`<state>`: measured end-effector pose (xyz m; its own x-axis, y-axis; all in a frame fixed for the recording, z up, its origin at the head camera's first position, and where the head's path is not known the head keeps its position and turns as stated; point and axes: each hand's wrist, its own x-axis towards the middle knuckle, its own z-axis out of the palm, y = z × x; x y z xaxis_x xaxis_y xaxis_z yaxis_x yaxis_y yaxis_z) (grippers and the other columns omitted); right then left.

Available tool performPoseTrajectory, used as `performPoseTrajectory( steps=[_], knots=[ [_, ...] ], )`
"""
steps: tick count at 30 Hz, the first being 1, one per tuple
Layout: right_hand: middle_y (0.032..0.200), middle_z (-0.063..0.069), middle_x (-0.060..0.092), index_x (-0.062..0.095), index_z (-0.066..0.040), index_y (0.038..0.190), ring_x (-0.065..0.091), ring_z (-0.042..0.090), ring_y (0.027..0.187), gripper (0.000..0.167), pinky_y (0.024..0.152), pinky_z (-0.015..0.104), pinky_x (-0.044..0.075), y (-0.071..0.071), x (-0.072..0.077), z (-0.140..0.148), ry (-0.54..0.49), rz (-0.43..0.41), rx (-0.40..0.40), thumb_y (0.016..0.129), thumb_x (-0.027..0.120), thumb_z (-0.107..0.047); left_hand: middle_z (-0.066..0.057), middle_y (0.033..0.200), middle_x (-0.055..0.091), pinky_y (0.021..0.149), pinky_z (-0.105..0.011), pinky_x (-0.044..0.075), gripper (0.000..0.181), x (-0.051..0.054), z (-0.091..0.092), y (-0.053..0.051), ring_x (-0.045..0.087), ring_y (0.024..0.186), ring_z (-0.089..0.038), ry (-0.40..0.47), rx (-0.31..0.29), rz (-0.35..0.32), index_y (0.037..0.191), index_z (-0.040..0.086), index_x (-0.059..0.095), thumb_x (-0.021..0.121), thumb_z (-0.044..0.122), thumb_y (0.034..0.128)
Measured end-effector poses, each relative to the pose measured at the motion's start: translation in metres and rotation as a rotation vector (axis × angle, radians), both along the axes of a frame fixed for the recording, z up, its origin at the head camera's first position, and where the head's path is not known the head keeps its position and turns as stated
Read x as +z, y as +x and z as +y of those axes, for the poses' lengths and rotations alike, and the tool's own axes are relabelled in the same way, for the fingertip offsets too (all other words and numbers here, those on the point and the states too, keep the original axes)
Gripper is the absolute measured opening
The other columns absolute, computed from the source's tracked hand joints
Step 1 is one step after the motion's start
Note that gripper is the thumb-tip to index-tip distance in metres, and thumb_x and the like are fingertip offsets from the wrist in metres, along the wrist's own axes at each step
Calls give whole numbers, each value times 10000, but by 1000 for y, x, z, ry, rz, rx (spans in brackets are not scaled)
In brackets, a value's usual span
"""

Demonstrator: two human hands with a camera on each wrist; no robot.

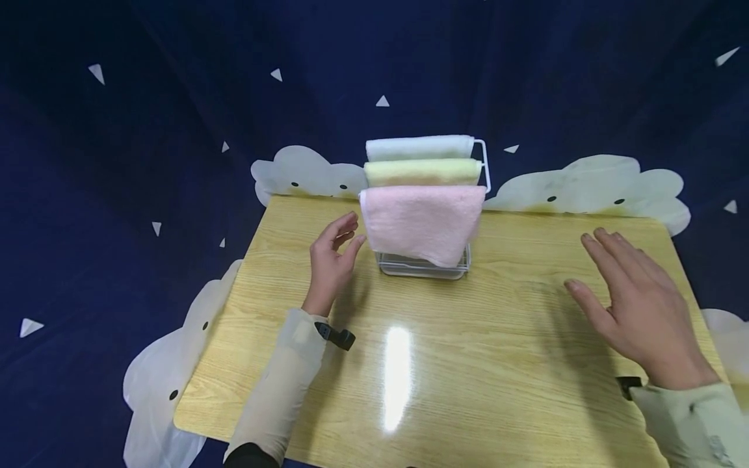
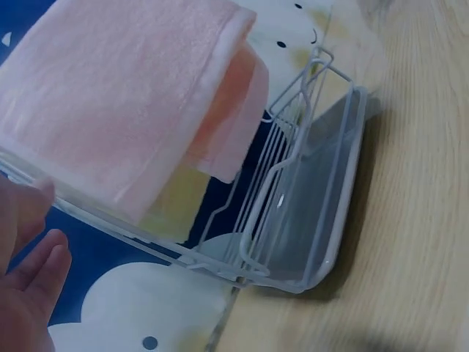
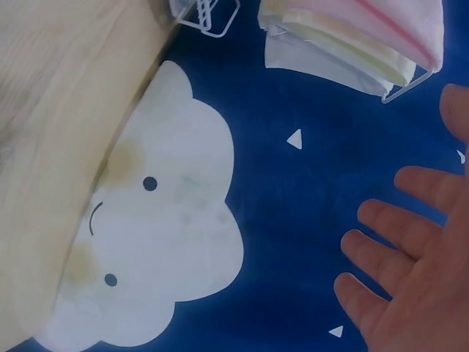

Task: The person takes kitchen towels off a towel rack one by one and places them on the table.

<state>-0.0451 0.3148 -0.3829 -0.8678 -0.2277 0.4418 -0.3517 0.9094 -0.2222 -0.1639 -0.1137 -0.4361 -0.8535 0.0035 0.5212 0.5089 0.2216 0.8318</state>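
A white wire rack (image 1: 485, 162) with a tray base (image 2: 344, 198) stands at the table's back. Over its bars hang a white towel (image 1: 418, 148), a yellow towel (image 1: 421, 172) and, at the front, a pink towel (image 1: 421, 221). My left hand (image 1: 332, 263) is just left of the rack, fingers relaxed and slightly bent, holding nothing; in the left wrist view the left hand (image 2: 33, 286) is beside the pink towel (image 2: 117, 95). Well to the right of the rack, my right hand (image 1: 640, 305) hovers over the table with fingers extended, also visible in the right wrist view (image 3: 418, 249).
The wooden table (image 1: 468, 364) has white cloud-shaped pieces along its edges, one at the back right (image 1: 603, 185) and one at the left (image 1: 170, 364). Dark blue cloth (image 1: 328, 39) with small white triangles surrounds it.
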Motion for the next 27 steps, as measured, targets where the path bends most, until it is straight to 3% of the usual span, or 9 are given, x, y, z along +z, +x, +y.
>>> performPoseTrajectory(
  steps=[5,11,20,27],
  knots=[
    [1555,177,402,412,-79,1534,325,361,1446,701,1212,477,215,-3,5,-7,-16,14,17,971,621,-441,-354,1146,635,922,-594,523,358,12,4,9,619,1065,-484,31,-9,-24,1222,-177,593,669,-180,872],
    [1538,191,421,433,-54,1517,344,373,1434,716,1215,458,214,-10,10,-16,-50,41,56,984,562,-516,-282,1088,678,900,-535,555,319,10,8,5,651,1018,-413,45,-9,-11,1186,-141,634,665,-183,872],
    [1538,168,431,443,-52,1511,348,343,1439,707,1207,470,233,-21,16,-33,-101,64,80,979,566,-502,-272,995,686,862,-503,575,201,8,15,3,658,940,-370,65,27,-86,1087,-136,670,697,-112,889],
    [1539,160,432,451,-40,1503,340,326,1446,717,1202,479,243,-23,21,-42,-118,86,90,988,524,-534,-98,995,713,842,-325,592,161,-18,13,-20,674,930,-204,84,64,-116,1067,2,717,742,18,909]
  ],
)
